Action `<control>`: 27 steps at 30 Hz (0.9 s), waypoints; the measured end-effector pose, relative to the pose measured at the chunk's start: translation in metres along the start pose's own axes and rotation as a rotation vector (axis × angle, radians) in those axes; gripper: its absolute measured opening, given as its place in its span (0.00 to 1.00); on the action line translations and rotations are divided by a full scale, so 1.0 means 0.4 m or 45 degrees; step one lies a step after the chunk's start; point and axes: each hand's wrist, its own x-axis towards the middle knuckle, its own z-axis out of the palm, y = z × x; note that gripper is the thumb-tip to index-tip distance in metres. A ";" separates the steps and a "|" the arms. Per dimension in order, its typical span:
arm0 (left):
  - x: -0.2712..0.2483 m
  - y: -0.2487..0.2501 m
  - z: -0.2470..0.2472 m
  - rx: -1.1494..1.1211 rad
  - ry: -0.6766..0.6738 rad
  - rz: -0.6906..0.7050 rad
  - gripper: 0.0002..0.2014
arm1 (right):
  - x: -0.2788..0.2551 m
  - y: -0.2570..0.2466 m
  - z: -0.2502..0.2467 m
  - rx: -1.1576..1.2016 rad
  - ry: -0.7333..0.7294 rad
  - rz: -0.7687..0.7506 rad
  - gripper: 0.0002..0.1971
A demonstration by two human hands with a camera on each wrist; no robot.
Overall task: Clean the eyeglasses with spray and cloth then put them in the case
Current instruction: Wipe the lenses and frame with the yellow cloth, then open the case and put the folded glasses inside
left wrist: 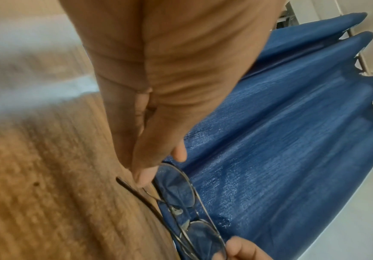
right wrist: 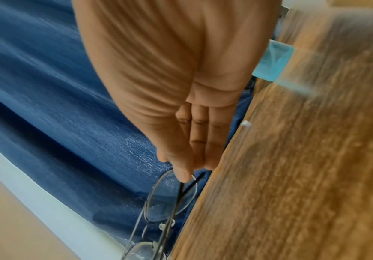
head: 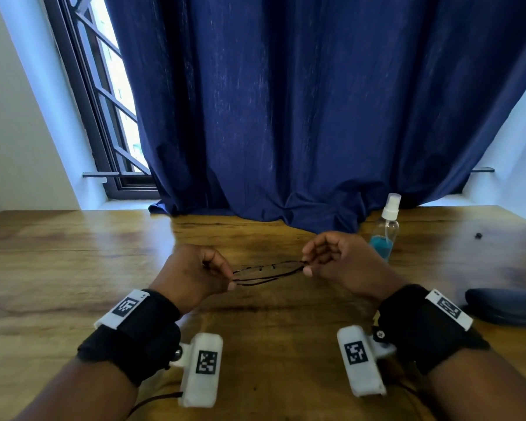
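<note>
Thin dark wire-rimmed eyeglasses hang level just above the wooden table, held between both hands. My left hand pinches their left end with thumb and forefinger. My right hand pinches the right end, other fingers curled. The left wrist view shows the folded eyeglasses below my left hand. The right wrist view shows a lens of the eyeglasses under my right hand. A clear spray bottle with blue liquid and white nozzle stands behind my right hand. A dark blue case lies at the right edge. No cloth is visible.
A blue curtain hangs behind the table and drapes onto its far edge. A barred window is at the back left. A small dark object lies far right on the table.
</note>
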 end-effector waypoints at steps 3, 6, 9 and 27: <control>0.005 -0.007 0.003 0.059 -0.045 -0.036 0.09 | 0.002 0.004 0.004 -0.149 -0.103 0.066 0.16; 0.004 -0.011 0.002 0.077 -0.144 -0.083 0.09 | -0.001 0.004 0.010 -0.238 -0.161 0.113 0.15; 0.000 -0.009 -0.004 0.058 -0.193 -0.085 0.08 | -0.002 0.000 0.009 -0.262 -0.168 0.129 0.14; -0.073 0.286 0.133 -0.363 0.058 0.474 0.07 | -0.328 -0.060 -0.399 -0.987 0.028 0.277 0.18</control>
